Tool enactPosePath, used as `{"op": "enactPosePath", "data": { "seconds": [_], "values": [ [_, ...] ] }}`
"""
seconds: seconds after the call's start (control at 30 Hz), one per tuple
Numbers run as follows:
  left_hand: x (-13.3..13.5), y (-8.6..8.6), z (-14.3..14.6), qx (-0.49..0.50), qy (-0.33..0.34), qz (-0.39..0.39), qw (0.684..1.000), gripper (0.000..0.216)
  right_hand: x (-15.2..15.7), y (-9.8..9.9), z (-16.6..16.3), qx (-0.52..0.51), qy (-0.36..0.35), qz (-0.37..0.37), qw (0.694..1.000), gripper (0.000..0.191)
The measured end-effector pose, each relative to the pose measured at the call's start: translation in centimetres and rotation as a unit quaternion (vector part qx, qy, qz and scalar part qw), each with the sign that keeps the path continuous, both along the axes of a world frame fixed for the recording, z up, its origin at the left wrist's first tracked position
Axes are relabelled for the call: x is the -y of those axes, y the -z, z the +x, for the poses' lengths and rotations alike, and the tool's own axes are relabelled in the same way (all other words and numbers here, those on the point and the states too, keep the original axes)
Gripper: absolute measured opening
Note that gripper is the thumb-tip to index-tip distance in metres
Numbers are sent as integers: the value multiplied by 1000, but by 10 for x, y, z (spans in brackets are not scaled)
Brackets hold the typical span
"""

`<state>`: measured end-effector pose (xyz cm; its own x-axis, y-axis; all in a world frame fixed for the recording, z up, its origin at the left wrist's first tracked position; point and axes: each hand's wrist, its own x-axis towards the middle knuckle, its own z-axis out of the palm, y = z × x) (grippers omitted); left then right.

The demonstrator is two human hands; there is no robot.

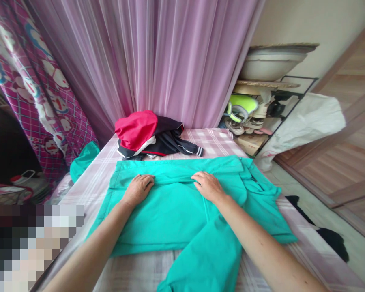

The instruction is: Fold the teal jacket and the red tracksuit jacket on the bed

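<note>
A turquoise garment lies spread on a bed with a pink checked sheet. My left hand rests on the garment's left part, fingers curled over a fold in the cloth. My right hand lies to the right of it on the same fold, fingers bent and pressing the fabric. One part of the garment hangs toward the near edge of the bed, between my forearms. Both hands touch only this garment.
A heap of red and black clothes lies at the far end of the bed. Pink curtains hang behind. A rack with shoes and a basin stands at the right. Another turquoise cloth hangs at the bed's left edge.
</note>
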<state>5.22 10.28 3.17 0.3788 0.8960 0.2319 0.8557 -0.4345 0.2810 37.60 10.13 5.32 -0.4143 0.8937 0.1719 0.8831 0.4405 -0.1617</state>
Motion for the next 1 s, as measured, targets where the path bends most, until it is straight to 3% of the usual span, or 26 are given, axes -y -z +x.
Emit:
{"op": "enactPosePath", "data": {
  "seconds": [0.17, 0.4, 0.57, 0.73, 1.0],
  "values": [
    [0, 0, 1, -4, 0, -2, 1000, 29, -5, -3, -8, 29, 53, -32, 998, 31],
    [0, 3, 0, -5, -4, -4, 1000, 32, -12, -4, -11, 70, 73, -52, 994, 28],
    [-1, 4, -1, 3, 1, -10, 1000, 33, -15, -1, -1, 39, 45, -49, 997, 27],
    [-1, 4, -1, -2, 6, -7, 1000, 31, -10, 6, 20, -47, 14, -28, 998, 41],
    [0, 5, -2, -1, 12, 7, 1000, 30, -6, 14, 23, -65, 5, -12, 998, 33]
  ]
}}
